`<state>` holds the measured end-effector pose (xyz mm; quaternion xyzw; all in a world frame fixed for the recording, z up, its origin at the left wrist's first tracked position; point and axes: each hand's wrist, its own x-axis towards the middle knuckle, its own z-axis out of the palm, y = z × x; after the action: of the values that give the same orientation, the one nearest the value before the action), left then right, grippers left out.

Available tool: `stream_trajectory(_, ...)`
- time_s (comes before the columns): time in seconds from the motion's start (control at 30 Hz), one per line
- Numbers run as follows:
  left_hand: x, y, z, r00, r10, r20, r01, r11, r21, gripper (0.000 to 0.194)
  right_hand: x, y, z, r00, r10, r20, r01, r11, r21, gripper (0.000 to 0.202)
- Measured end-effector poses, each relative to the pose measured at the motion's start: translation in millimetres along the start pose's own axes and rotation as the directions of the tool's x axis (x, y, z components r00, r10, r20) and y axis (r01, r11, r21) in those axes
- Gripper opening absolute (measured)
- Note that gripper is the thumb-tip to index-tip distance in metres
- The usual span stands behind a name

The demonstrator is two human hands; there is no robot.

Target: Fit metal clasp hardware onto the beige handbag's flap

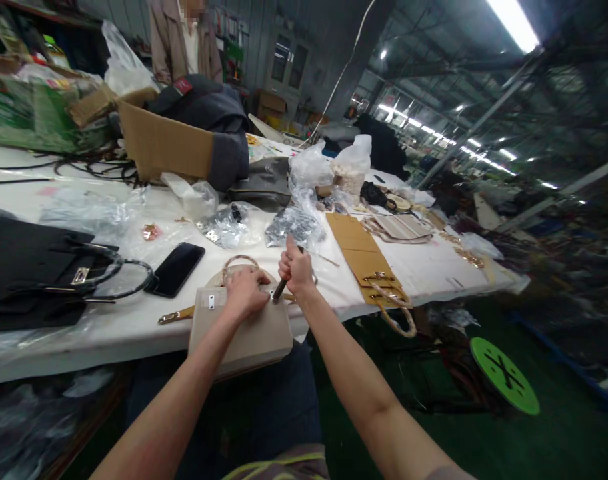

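A beige handbag [241, 333] lies at the table's front edge, partly over my lap, with a braided handle [240, 258] at its far side. My left hand [247, 292] holds the bag from above, fingers bent beside the right metal fitting. In my right hand [297, 270], closed in a fist, is a dark rod-shaped hand tool [280, 289]. It slants down, and its lower end meets that fitting; the exact tip is too small to make out. A second metal plate [211, 302] shows on the bag's left. A tan strap with a buckle [169, 319] sticks out to the left.
Left are a black phone [178, 269] and a black handbag [29, 280]. Plastic-wrapped parts [295, 227] lie ahead. Brown panels with handles [361, 253] overhang the edge at right. Behind stand a cardboard box [164, 150] and a person [171, 43]. A green stool [504, 375] is at lower right.
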<state>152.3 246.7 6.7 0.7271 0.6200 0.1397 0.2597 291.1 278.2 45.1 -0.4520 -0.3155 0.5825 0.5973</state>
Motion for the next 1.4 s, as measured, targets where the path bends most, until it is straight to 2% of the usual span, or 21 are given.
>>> stream_trajectory(0.07, -1, 1, -0.3, 1.000, -0.009, -0.001, 0.009, 1.000, -0.012, 0.036, -15, -1, -3, 0.980, -0.197, 0.010, 0.197, 0.980, 0.005, 0.075)
stream_trajectory(0.13, 0, 1, 0.1, 1.000, -0.019, 0.002, 0.019, 1.000, -0.016, 0.035, -27, 4, -3, 0.949, -0.313, 0.037, 0.315, 0.947, -0.068, 0.071)
stream_trajectory(0.3, 2, -3, 4.3, 1.000, -0.003, -0.008, 0.003, 1.000, -0.012, 0.036, -43, 25, -4, 0.887, -0.441, 0.137, 0.461, 0.827, -0.322, 0.067)
stream_trajectory(0.4, 1, -4, 4.4, 1.000, 0.007, -0.006, -0.007, 1.000, -0.001, 0.037, -45, 28, -5, 0.849, -0.477, 0.226, 0.526, 0.732, -0.433, 0.067)
stream_trajectory(0.47, 0, -3, 2.4, 1.000, 0.002, 0.001, -0.002, 1.000, -0.002, 0.038, -40, 22, -3, 0.868, -0.440, 0.230, 0.496, 0.767, -0.407, 0.069)
stream_trajectory(0.6, -3, -1, -2.3, 1.000, 0.000, 0.005, 0.000, 0.999, -0.036, 0.038, -13, 1, 6, 0.958, -0.282, 0.045, 0.285, 0.947, -0.149, 0.072)
stream_trajectory(0.7, -3, -1, -2.9, 1.000, -0.012, 0.013, 0.013, 0.999, -0.041, 0.040, 7, -7, 14, 0.979, -0.202, -0.032, 0.199, 0.977, -0.071, 0.074)
stream_trajectory(0.87, 0, -2, -0.4, 1.000, -0.016, 0.019, 0.017, 0.999, -0.051, 0.041, 19, 1, 23, 0.995, -0.093, -0.026, 0.088, 0.985, -0.148, 0.072)
stream_trajectory(0.93, 1, -2, 1.1, 1.000, -0.016, 0.020, 0.017, 0.999, -0.047, 0.039, 19, 5, 24, 0.995, -0.100, -0.001, 0.098, 0.977, -0.190, 0.073)
stream_trajectory(1.03, 4, -4, 4.6, 0.999, -0.018, 0.027, 0.020, 0.999, -0.049, 0.039, 11, 12, 23, 0.984, -0.173, 0.043, 0.178, 0.938, -0.298, 0.072)
stream_trajectory(1.2, 8, -6, 9.4, 0.999, -0.017, 0.028, 0.019, 0.999, -0.040, 0.039, -24, 25, 9, 0.915, -0.391, 0.099, 0.390, 0.795, -0.464, 0.069)
stream_trajectory(1.27, 7, -5, 8.6, 0.999, -0.014, 0.033, 0.015, 1.000, -0.026, 0.040, -38, 28, 1, 0.893, -0.429, 0.136, 0.434, 0.739, -0.515, 0.070)
stream_trajectory(1.33, 6, -4, 6.7, 0.999, -0.017, 0.032, 0.017, 1.000, -0.019, 0.040, -46, 28, -5, 0.890, -0.434, 0.136, 0.438, 0.737, -0.515, 0.071)
stream_trajectory(1.4, 4, -2, 4.8, 1.000, -0.018, 0.019, 0.018, 1.000, -0.025, 0.036, -48, 26, -8, 0.897, -0.435, 0.077, 0.423, 0.794, -0.437, 0.072)
